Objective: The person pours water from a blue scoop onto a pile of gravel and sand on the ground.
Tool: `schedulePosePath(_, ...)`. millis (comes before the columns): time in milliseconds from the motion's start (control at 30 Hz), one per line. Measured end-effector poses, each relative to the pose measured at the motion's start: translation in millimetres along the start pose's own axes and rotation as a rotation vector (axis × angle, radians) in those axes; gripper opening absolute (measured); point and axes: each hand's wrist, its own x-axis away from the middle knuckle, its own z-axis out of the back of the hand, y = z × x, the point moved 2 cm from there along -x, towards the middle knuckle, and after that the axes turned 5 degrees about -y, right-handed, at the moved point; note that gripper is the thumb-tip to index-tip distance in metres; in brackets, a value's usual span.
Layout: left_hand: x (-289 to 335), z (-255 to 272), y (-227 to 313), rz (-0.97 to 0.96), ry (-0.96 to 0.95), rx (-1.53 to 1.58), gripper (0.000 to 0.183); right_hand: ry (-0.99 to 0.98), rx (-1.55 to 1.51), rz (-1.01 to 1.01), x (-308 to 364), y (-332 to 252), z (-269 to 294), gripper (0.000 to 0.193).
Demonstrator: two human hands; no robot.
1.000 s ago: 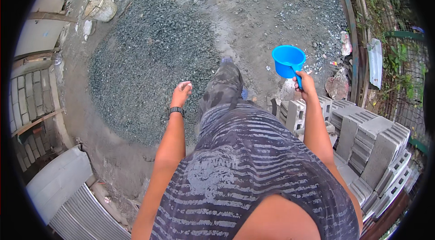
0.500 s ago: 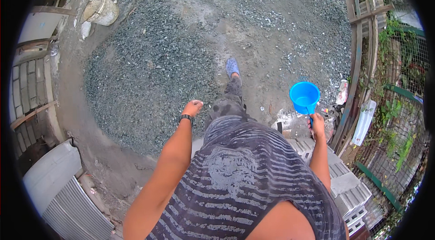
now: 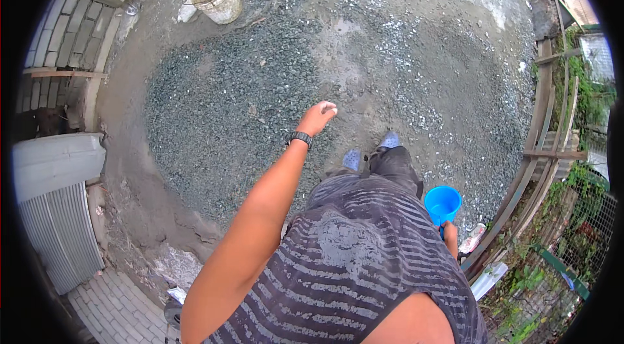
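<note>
Head view: at lower right, the fingers of the right hand (image 3: pixel 450 236) are clamped around the handle of a blue plastic dipper (image 3: pixel 443 200). Gripped this way, its round mouth faces upward, likely so the bowl stays level; only blue plastic shows inside. Near the centre, the left hand (image 3: pixel 316 118) hovers over the gravel's edge, fingers bent loosely toward the thumb. I cannot tell whether the tips meet; no object is evident there. That arm reaches forward, perhaps for balance, with a dark wristwatch (image 3: pixel 299 139) strapped on.

Just below centre, two blue clogs (image 3: pixel 351 159) stand slightly staggered beside the crushed gravel (image 3: pixel 227 97), which spreads across the middle left. A mortar-stained white bucket (image 3: pixel 224 11) sits at upper left, presumably parked off the stones. A wooden fence (image 3: pixel 554 155) edges the right; corrugated sheeting (image 3: pixel 62 237) lies at lower left.
</note>
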Motion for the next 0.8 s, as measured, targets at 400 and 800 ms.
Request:
schedulePosePath(400,82.2,59.5,-135.6,0.929,0.322,0.161,0.040,-0.170,0.403,0.114,-184.8,-356.8,-37.6,0.027)
schedulePosePath(800,-154.5,116.4,118.2,0.296,0.553,0.193,0.052,-0.335,0.237,0.707,-191.4,-926.2,-257.5,0.027)
